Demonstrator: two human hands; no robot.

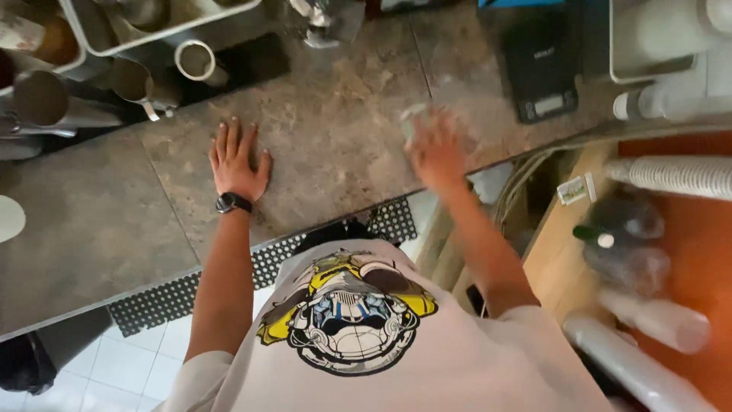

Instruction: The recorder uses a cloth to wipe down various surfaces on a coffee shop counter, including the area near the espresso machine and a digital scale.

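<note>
My left hand (238,162) lies flat, palm down, on the mottled stone counter (328,130), fingers spread, a black watch on its wrist. My right hand (436,150) is blurred with motion near the counter's front edge. Something pale and translucent (415,118), perhaps a cloth or a clear cup, shows at its fingertips; I cannot tell whether the hand grips it.
Metal pitchers (137,82) and cups (195,61) stand at the back left beside white trays (91,42). A black scale (541,65) sits at the back right. Stacked paper cups (675,175) and bottles (621,229) fill a shelf on the right. A black floor mat (267,263) lies below the counter.
</note>
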